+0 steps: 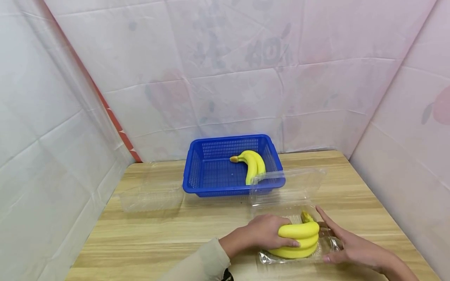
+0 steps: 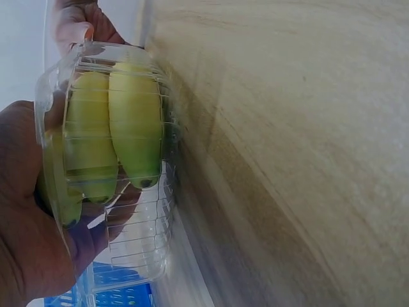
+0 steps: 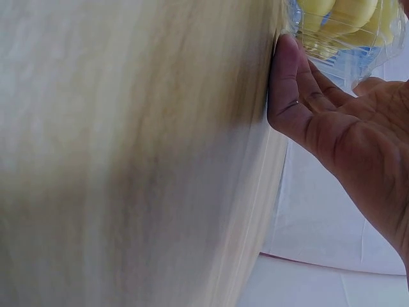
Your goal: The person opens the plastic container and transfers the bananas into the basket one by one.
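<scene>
A bunch of yellow bananas [image 1: 299,242] lies in the base of a clear plastic clamshell box [image 1: 267,257] at the front right of the table. My left hand [image 1: 268,232] grips the bunch from its left, thumb on the near side; in the left wrist view the bananas [image 2: 92,134] show through the ribbed wall. Against the box's right end rests my right hand [image 1: 358,248], index finger straight and thumb apart at the near corner. In the right wrist view, the fingers of that hand [image 3: 345,134] touch the box's edge. The raised lid [image 1: 291,187] leans back toward the basket.
Behind the box stands a blue plastic basket [image 1: 188,171] with another banana bunch [image 1: 251,164] in it. A second clear plastic box [image 1: 151,199], its lid up, sits at the left on the wooden table [image 1: 140,246]. White printed sheets [image 1: 239,97] enclose the back and sides.
</scene>
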